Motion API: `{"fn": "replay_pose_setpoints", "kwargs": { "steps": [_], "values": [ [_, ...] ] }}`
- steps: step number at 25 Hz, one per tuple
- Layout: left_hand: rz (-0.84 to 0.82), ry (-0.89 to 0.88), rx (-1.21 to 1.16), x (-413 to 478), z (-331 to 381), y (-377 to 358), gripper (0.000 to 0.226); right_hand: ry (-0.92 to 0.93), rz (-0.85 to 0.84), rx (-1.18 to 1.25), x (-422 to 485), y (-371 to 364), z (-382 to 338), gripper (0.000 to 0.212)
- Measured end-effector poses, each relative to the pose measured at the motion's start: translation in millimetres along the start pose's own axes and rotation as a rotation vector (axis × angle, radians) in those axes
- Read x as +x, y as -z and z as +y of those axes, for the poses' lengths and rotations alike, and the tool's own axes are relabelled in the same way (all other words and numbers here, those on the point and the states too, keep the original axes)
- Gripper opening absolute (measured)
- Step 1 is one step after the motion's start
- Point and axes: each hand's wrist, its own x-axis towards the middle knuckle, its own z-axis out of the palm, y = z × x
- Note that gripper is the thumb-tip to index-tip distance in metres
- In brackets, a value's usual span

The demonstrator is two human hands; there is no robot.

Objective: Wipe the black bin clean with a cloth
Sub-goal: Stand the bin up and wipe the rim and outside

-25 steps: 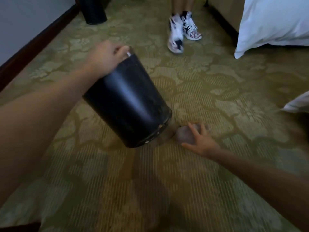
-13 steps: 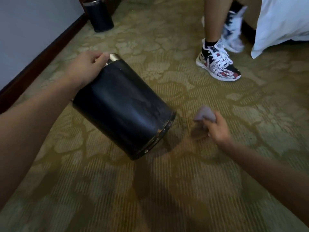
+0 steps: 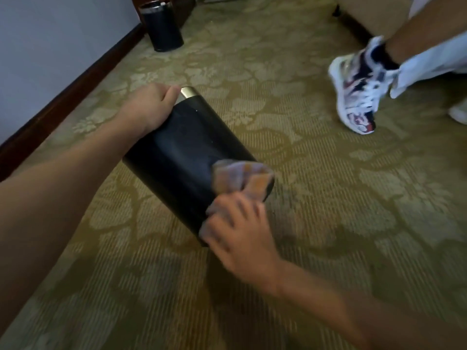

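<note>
- Black bin (image 3: 182,157) lies tipped on the carpet (image 3: 328,198) with its base end low; we judge this turns its side up for wiping.
- Our left hand (image 3: 149,104) curls over the bin's metal rim (image 3: 188,92), steadying the tilt.
- Our right hand (image 3: 237,231), at the bin's base end, bunches the cloth (image 3: 242,176) in curled fingers and presses it against the bin's wall.

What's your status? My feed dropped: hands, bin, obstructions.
Left hand grips tilted black bin at rim. Right hand holds cloth against its lower wall. Passer's sneaker nearby, apart.
</note>
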Motion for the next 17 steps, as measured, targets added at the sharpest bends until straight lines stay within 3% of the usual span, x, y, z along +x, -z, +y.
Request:
{"fn": "replay_pose_setpoints", "kwargs": {
  "steps": [1,3,6,10,13,17],
  "values": [
    [0.005,-0.017,0.007,0.4,1.1,-1.6,0.050,0.177,-0.055,-0.024,-8.2,0.5,0.1,0.022],
    [0.025,-0.029,0.021,0.9,-3.5,-3.8,0.051,0.352,-0.128,0.071,-17.7,6.7,-0.6,0.020],
    [0.050,-0.018,0.027,-1.3,-13.0,-2.1,0.055,0.353,-0.116,0.359,-21.2,17.6,-10.5,0.018],
    [0.049,-0.034,0.016,-6.0,-15.5,-0.8,0.054,-0.178,0.189,0.458,20.8,34.8,33.0,0.028],
    [0.052,-0.033,0.011,-6.5,-7.7,0.5,0.052,-0.430,0.259,0.383,59.5,31.7,62.6,0.049],
    [0.029,-0.042,0.033,-3.0,6.9,-2.4,0.046,-0.753,0.308,0.299,78.3,4.9,56.1,0.058]
  ]
}}
